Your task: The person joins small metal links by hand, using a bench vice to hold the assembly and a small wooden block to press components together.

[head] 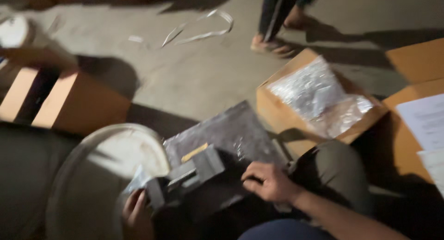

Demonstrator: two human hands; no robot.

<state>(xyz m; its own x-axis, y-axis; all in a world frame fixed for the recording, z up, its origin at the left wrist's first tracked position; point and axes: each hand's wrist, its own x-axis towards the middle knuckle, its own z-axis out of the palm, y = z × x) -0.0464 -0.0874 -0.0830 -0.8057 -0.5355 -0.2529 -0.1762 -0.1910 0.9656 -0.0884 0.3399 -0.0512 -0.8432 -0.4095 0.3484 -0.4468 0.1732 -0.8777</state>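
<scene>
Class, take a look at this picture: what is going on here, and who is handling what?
A person seated on the floor holds a dark grey block-shaped part with the left hand, while the right hand rests on a dark plastic sheet. A round white bucket sits to the left. An open cardboard box with a shiny plastic bag stands beyond. Another person's feet are farther back.

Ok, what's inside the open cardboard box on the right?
The cardboard box holds a crinkled clear plastic bag of small shiny pieces, too blurred to identify. The bag fills the opening, so anything beneath it is hidden.
</scene>
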